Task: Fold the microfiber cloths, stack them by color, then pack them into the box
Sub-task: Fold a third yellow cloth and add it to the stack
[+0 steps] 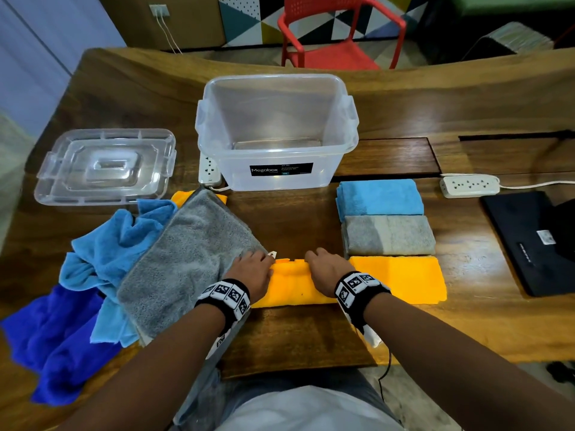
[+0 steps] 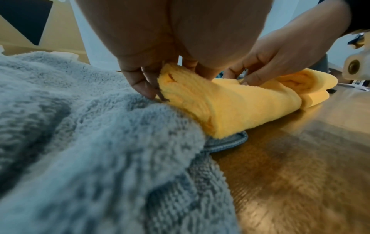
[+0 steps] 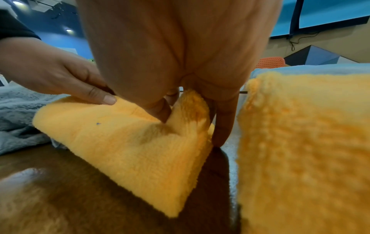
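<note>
A partly folded orange cloth [image 1: 292, 284] [image 2: 236, 107] [image 3: 128, 142] lies on the table in front of me. My left hand [image 1: 253, 270] [image 2: 152, 74] pinches its left far edge, and my right hand [image 1: 323, 265] [image 3: 192, 107] pinches its right far edge. Right of it lies a folded orange cloth [image 1: 401, 278] [image 3: 304, 142], with a folded grey cloth [image 1: 389, 234] and a folded light blue cloth [image 1: 379, 197] behind it. The clear box [image 1: 277, 135] stands open at the table's middle. Unfolded grey [image 1: 186, 256] [image 2: 80, 142], light blue [image 1: 115, 241] and dark blue [image 1: 56, 331] cloths lie at the left.
The box's clear lid [image 1: 105, 166] lies at the left rear. A power strip [image 1: 469, 185] and a black bag [image 1: 535, 241] are at the right. Another power strip [image 1: 209, 171] sits beside the box. A red chair [image 1: 336, 32] stands beyond the table.
</note>
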Tool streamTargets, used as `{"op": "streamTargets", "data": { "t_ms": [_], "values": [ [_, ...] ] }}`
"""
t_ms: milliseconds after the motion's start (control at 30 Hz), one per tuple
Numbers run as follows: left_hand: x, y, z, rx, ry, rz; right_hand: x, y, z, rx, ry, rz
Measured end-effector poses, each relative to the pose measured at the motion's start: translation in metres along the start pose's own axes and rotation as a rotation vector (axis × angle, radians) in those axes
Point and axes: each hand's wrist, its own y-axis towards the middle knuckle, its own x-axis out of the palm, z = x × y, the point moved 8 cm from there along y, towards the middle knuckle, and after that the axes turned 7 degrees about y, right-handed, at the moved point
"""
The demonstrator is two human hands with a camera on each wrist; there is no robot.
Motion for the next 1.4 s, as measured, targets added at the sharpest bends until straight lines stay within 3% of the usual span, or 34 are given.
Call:
{"op": "streamTargets", "data": {
  "t_ms": [300,433,533,667,800,900,1033,1200,1400],
  "values": [
    [-0.005,0.009,0.005,-0.018,0.084,0.004,-0.007,0.003,-0.005,0.023,-0.073,0.094],
    [-0.009,0.014,0.004,-0.019,0.039,0.008,-0.009,-0.011,-0.021,-0.142,-0.041,0.252],
    [-0.008,0.015,0.005,-0.015,0.041,0.003,0.011,-0.023,-0.028,-0.233,-0.007,0.14],
    [-0.007,0.015,0.004,-0.046,0.024,-0.044,0.04,-0.016,-0.018,-0.185,-0.07,-0.042],
    [-0.019,0.005,0.009,-0.078,0.072,0.035,0.043,-0.005,-0.019,-0.172,-0.079,-0.052],
    [-0.02,-0.005,0.031,0.014,0.031,0.092,0.045,-0.002,-0.018,-0.161,-0.083,-0.046],
    [0.014,-0.012,0.04,0.068,0.025,-0.028,0.049,-0.003,-0.019,-0.15,-0.08,-0.042],
    [0.029,-0.014,0.01,0.042,0.035,-0.05,0.05,-0.005,-0.009,-0.186,-0.099,-0.081],
    [0.029,-0.013,0.002,0.022,-0.005,-0.104,0.049,-0.005,-0.001,-0.108,-0.139,-0.056]
  ]
}}
